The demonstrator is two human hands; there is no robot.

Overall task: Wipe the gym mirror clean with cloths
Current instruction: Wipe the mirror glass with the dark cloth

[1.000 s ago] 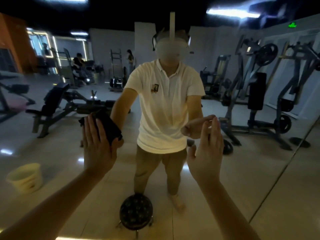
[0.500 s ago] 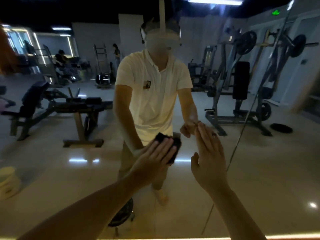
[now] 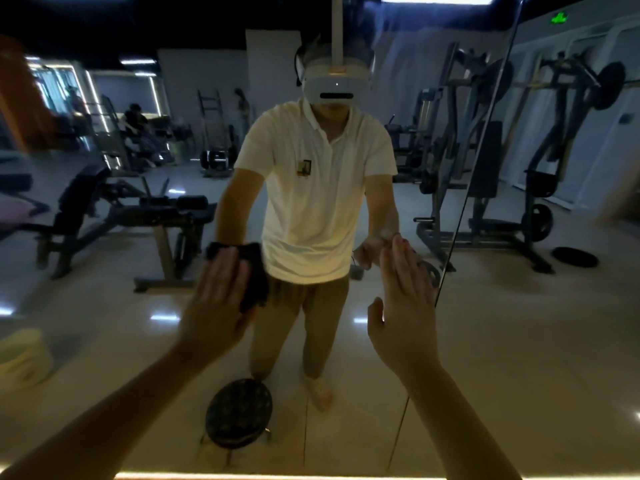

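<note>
Your left hand [image 3: 218,299] presses a dark cloth [image 3: 255,268] against the mirror [image 3: 104,323], fingers straight, left of your reflection. Your right hand [image 3: 403,317] is raised flat and empty, fingertips meeting the glass near a seam [image 3: 460,216].

Two bare grips show: the left grip [image 3: 214,306] and the right grip [image 3: 405,313]. There is one dark crumpled cloth [image 3: 255,271] and one large wall mirror [image 3: 519,358]. Reflected in it are:

- one round black stool [image 3: 239,412]
- one cream plastic bucket [image 3: 20,358]
- one black padded weight bench [image 3: 104,209]
- one loose black weight plate [image 3: 575,257]
- one green lit sign [image 3: 559,19]
- three people: one person in a white polo shirt [image 3: 311,188], one seated person [image 3: 133,121] and one standing person [image 3: 242,105]
</note>
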